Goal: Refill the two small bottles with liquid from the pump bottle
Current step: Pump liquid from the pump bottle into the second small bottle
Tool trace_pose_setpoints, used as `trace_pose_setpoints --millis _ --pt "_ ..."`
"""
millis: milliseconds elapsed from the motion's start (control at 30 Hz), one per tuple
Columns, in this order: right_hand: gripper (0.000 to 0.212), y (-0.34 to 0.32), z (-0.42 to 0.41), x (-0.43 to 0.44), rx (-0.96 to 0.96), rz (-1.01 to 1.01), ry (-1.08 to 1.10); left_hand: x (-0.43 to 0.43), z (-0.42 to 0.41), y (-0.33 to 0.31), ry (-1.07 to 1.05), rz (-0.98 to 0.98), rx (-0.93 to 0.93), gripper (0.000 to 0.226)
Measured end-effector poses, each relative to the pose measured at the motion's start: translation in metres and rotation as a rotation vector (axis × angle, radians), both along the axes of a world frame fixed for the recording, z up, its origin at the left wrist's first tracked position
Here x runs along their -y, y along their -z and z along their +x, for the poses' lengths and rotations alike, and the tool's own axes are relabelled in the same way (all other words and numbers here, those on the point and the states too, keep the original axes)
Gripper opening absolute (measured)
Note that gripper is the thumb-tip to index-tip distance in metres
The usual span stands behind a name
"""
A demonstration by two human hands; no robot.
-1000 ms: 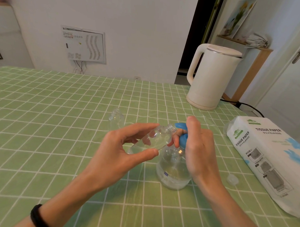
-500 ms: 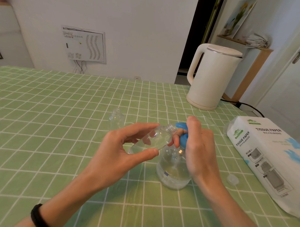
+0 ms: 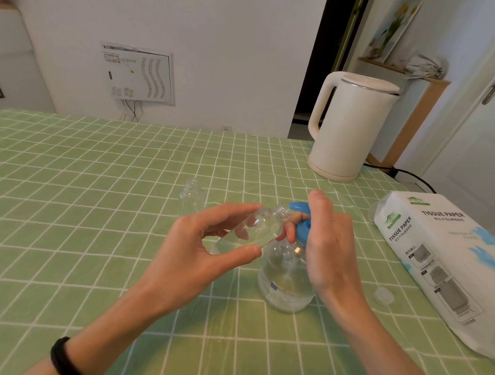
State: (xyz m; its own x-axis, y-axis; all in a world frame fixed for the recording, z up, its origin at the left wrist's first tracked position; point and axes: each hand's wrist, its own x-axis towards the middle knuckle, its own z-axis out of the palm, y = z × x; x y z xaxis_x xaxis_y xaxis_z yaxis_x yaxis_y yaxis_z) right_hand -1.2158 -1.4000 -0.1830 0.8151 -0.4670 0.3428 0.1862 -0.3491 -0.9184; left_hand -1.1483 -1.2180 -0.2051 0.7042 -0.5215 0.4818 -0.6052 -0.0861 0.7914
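From the head camera, the left hand [image 3: 193, 250] pinches a clear small bottle [image 3: 253, 229] between thumb and fingertips. The bottle is tilted, its open neck raised up to the blue spout [image 3: 296, 206] of the pump bottle [image 3: 286, 278]. The pump bottle stands upright on the green checked tablecloth [image 3: 72, 195], close in front of the person. The right hand [image 3: 328, 246] wraps the blue pump neck with curled fingers, and one finger lies along the top of the pump head, ready to press. The step in hand looks like filling the first bottle, which already seems to hold some clear liquid, though the level is hard to read through the plastic. To do it well, the mouth should sit right under the spout tip, touching or just beside it, so the stream cannot miss. Short, even presses would suit better than hard ones, since a hard press could jet past the narrow opening. The tilt should ease toward upright as the level rises, or liquid may run out at the neck. The second small bottle [image 3: 191, 196] stands uncapped farther back on the cloth, apart from both hands and apparently empty. A clear cap [image 3: 383, 296] lies to the right beside the tissue pack [image 3: 440, 250], near enough to reach afterwards.
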Motion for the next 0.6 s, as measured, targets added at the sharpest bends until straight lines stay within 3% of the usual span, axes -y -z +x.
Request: trace_pose_setpoints --millis 300,600 --pt "0.071 0.0034 0.0015 -0.0004 0.002 -0.004 0.023 0.0015 -0.0013 0.0011 0.007 -0.009 -0.040 0.056" --pt "0.076 0.0073 0.0069 -0.0008 0.027 0.003 0.095 0.0049 -0.0060 0.0066 0.017 -0.033 -0.213 0.056"
